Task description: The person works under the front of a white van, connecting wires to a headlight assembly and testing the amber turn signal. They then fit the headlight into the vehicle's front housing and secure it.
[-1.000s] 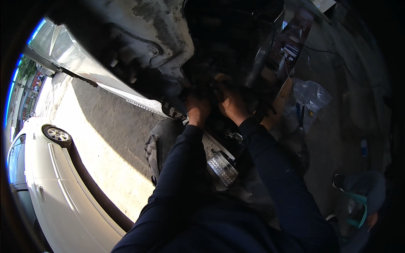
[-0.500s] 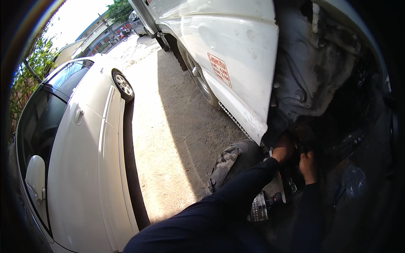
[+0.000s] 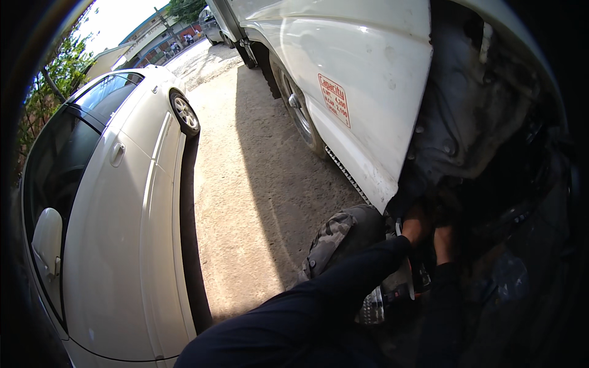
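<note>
Both my hands reach into the dark recess under the open front end of a white truck [image 3: 368, 80]. My left hand [image 3: 418, 222] is just behind the lower corner of its white door panel, below a grimy grey metal housing [image 3: 457, 132]. Close beside it on the right is my right hand [image 3: 446, 236], pushed up into the shadow. The fingers of both hands are lost in the dark, so what they touch or hold is hidden. Below my wrists are a perforated metal piece [image 3: 372, 306] and a curved pale strip [image 3: 406, 279].
My knee in camouflage trousers [image 3: 346, 236] is bent beside the truck's lower edge. A crumpled clear plastic bag [image 3: 510, 275] lies in shadow at right. Along the left is a parked cream car [image 3: 123, 214], with concrete ground [image 3: 230, 184] between the vehicles. The truck's wheel [image 3: 299, 110] stands further back.
Both hands have gone further into the recess, and the right hand's fingers, visible before, are now in shadow. The view has shifted slightly, moving the truck to the right in the picture.
</note>
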`<state>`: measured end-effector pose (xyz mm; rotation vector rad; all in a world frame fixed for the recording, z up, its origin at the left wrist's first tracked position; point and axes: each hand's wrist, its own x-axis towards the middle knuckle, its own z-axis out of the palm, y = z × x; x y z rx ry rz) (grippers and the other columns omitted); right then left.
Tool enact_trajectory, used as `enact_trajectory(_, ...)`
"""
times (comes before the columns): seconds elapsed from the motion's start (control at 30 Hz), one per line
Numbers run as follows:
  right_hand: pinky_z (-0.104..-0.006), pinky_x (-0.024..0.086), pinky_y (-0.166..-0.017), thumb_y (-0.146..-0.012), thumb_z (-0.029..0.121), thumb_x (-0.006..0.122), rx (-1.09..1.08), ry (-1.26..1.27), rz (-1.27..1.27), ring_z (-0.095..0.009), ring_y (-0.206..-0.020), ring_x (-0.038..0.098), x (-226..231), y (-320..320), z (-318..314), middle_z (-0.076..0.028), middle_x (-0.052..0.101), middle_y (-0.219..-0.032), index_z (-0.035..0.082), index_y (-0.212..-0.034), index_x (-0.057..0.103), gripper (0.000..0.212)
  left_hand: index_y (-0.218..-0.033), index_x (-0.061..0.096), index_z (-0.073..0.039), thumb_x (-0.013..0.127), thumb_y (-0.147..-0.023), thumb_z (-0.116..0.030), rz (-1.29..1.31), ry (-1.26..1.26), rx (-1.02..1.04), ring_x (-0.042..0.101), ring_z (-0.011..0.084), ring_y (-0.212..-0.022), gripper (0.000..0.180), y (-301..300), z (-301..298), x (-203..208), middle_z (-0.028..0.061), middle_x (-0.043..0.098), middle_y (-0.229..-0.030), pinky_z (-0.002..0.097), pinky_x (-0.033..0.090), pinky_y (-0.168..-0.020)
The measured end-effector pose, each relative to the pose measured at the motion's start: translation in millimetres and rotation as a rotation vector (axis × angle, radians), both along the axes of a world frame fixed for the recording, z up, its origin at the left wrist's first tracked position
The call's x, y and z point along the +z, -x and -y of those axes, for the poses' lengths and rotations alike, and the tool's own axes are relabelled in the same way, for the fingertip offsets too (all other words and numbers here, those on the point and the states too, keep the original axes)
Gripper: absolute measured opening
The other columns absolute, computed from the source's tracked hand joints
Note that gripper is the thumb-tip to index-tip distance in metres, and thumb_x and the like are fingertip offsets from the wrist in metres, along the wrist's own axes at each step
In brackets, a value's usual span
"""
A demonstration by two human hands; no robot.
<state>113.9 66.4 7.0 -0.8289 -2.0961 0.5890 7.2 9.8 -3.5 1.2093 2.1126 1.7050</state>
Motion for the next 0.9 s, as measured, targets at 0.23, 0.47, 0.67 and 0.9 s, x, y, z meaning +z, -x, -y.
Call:
enact_trajectory(0.23, -0.0364, 0.047, -0.097, -0.103, 0.030, 0.053, 0.156, 0.060, -0.052, -0.030, -0.115, 0.063, -3.1, 16.5, -21.8, -0.018, 0.065, -0.123, 0.001, -0.122, 0.063, 0.037, -0.105, 0.066, 0.004, 0.058, -0.089, -0.019, -0.193, -0.031, 0.030, 0.061, 0.0453, -0.102, 0.029, -3.7, -9.2, -28.1, 0.0299, 0.064, -0.109, 0.0479, 0.049, -0.091)
enact_trajectory(0.47, -0.0369, 0.044, -0.103, -0.102, 0.029, 0.052, 0.108, 0.005, 0.023, -0.030, -0.118, 0.061, 5.0, 14.5, -28.5, -0.017, 0.065, -0.122, 0.001, -0.124, 0.062, 0.037, -0.111, 0.065, 0.003, 0.059, -0.088, -0.019, -0.268, 0.042, 0.046, 0.062, 0.0437, -0.103, 0.032, -8.8, -5.2, -30.3, 0.0282, 0.064, -0.109, 0.0469, 0.048, -0.094)
enact_trajectory(0.67, -0.0388, 0.044, -0.102, -0.102, 0.030, 0.052, 0.154, 0.016, -0.029, -0.032, -0.119, 0.059, -0.4, 16.8, -30.9, -0.019, 0.063, -0.124, 0.001, -0.123, 0.062, 0.037, -0.109, 0.065, 0.003, 0.055, -0.090, -0.017, -0.137, -0.007, -0.023, 0.063, 0.0442, -0.094, 0.028, -4.4, -8.6, -17.9, 0.0281, 0.065, -0.102, 0.0480, 0.049, -0.087)
enact_trajectory(0.9, -0.0375, 0.042, -0.105, -0.103, 0.031, 0.049, 0.170, 0.097, 0.025, -0.030, -0.123, 0.056, -27.5, 4.4, -40.5, -0.019, 0.060, -0.130, 0.002, -0.129, 0.057, 0.040, -0.106, 0.065, 0.004, 0.054, -0.091, -0.017, -0.467, 0.042, 0.048, 0.063, 0.0431, -0.095, 0.028, -8.5, -10.2, -29.5, 0.0280, 0.065, -0.104, 0.0474, 0.048, -0.087)
